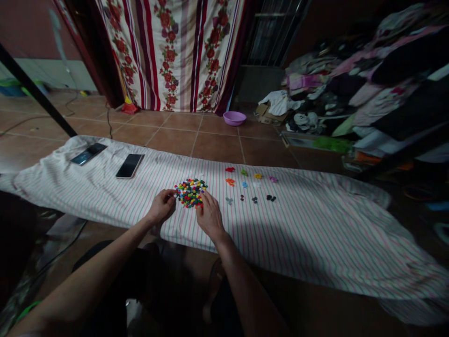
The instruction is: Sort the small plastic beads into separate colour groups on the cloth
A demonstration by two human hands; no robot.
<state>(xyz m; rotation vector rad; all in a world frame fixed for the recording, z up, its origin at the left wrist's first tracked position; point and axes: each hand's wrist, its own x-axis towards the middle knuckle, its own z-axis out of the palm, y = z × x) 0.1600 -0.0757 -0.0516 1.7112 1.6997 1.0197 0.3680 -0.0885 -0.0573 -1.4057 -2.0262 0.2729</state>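
Observation:
A pile of small multicoloured pieces (189,191) lies on the striped cloth, in front of me. At its left edge is my left hand (163,206), its fingers curled in and thumb near the index; whatever they hold is too small to make out. My right hand (211,216) rests at the right edge of the pile, fingers stretched towards it and thumb apart. To the right, small groups sorted by colour sit in rows: red pieces (229,169), green pieces (244,172), yellow pieces (258,176), purple pieces (273,179), orange pieces (230,181), blue pieces (244,185), grey pieces (229,201) and black pieces (271,198).
Two phones, a dark phone (89,154) and another phone (130,165), lie left on the striped cloth (298,224). Beyond it are a tiled floor (178,135), a purple basin (235,118) and a flowered curtain (185,56). Heaped clothes (365,84) stand at the right.

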